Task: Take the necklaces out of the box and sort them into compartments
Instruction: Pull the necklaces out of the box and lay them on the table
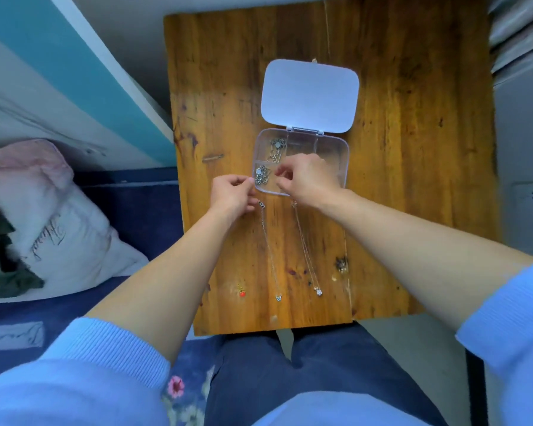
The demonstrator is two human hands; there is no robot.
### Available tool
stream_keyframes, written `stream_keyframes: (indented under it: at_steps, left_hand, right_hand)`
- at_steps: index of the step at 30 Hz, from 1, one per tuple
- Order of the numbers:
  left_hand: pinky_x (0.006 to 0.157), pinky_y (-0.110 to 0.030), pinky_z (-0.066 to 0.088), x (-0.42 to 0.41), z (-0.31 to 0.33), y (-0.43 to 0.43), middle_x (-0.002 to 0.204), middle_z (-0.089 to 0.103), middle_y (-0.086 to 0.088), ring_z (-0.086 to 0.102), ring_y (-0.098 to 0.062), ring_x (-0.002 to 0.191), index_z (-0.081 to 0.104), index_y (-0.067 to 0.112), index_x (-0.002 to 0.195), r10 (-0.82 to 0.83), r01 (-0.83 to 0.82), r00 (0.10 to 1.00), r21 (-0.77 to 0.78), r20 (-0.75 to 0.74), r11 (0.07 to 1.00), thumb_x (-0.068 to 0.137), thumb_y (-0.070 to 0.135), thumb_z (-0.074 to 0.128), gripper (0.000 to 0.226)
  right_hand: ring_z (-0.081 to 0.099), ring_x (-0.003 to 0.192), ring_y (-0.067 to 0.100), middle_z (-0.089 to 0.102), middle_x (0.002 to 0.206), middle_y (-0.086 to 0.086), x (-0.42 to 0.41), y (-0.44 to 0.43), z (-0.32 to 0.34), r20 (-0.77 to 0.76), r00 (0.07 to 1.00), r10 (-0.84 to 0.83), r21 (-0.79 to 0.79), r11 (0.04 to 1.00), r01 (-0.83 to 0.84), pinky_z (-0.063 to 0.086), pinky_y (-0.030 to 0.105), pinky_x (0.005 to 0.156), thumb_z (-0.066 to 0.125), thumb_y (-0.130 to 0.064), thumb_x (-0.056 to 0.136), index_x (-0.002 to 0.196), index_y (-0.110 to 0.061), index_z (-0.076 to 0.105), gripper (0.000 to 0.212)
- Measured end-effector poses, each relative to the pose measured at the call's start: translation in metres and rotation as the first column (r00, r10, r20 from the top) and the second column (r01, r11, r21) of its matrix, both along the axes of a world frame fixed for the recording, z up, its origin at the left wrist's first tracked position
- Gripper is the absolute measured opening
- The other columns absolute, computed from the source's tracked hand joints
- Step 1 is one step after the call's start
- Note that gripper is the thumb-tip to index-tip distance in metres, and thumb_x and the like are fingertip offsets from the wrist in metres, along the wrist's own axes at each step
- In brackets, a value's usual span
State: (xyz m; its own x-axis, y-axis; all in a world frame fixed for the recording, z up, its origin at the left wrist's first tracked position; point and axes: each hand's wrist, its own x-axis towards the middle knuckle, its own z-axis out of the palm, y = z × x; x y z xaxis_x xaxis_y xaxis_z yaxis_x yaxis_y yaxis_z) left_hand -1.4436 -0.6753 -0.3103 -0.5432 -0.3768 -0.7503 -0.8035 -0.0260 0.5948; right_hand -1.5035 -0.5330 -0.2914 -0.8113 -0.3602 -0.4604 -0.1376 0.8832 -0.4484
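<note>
Necklaces lay in 2 places: 2 were bunched inside the clear box (333, 161), the rest stretched on the table (413, 149). The box stood with its white lid (310, 95) flung back. Its far-left compartment held one coiled chain (277, 149); the near-left held another (261, 175). The left hand (233, 195) pinched at the box's near-left corner, the right hand (308, 176) pinched over the near edge; what each grip held was too fine to tell. 2 long chains (270, 250) (305, 250) ran toward the person, beside a small red pendant (242, 293).
</note>
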Motion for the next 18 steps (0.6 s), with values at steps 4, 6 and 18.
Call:
stream_keyframes:
  at_steps: [4,6,18]
  left_hand:
    - [0.043,-0.020,0.051,-0.003,-0.008,-0.001,0.080,0.068,-0.014,0.063,-0.020,0.059,0.064,0.012,0.084,0.034,-0.034,0.999,0.007,0.004,0.999,0.092,0.013,0.063,0.008]
    - [0.049,-0.024,0.052,-0.003,-0.010,-0.003,0.080,0.068,-0.012,0.063,-0.018,0.059,0.065,0.012,0.087,0.039,-0.040,0.999,0.019,0.007,0.999,0.091,0.013,0.064,0.005]
    - [0.057,-0.027,0.055,0.004,-0.018,-0.007,0.081,0.069,-0.008,0.067,-0.018,0.066,0.068,0.012,0.097,0.081,-0.081,0.997,0.088,0.008,0.993,0.092,0.019,0.065,0.009]
  right_hand:
    - [0.062,0.105,0.035,0.069,0.113,0.010,-0.016,-0.028,-0.020,-0.041,0.958,0.285,0.139,0.951,-0.277,0.047,0.037,0.076,0.054,-0.023,0.088,0.113,-0.026,0.069,0.029]
    - [0.062,0.102,0.037,0.069,0.109,0.012,-0.020,-0.034,-0.027,-0.089,0.912,0.400,0.203,0.904,-0.376,0.045,0.037,0.071,0.053,-0.023,0.089,0.111,-0.024,0.069,0.028]
    - [0.062,0.099,0.036,0.070,0.106,0.011,-0.022,-0.027,-0.049,-0.163,0.882,0.443,0.165,0.893,-0.418,0.037,0.035,0.066,0.055,-0.034,0.087,0.113,-0.033,0.067,0.028]
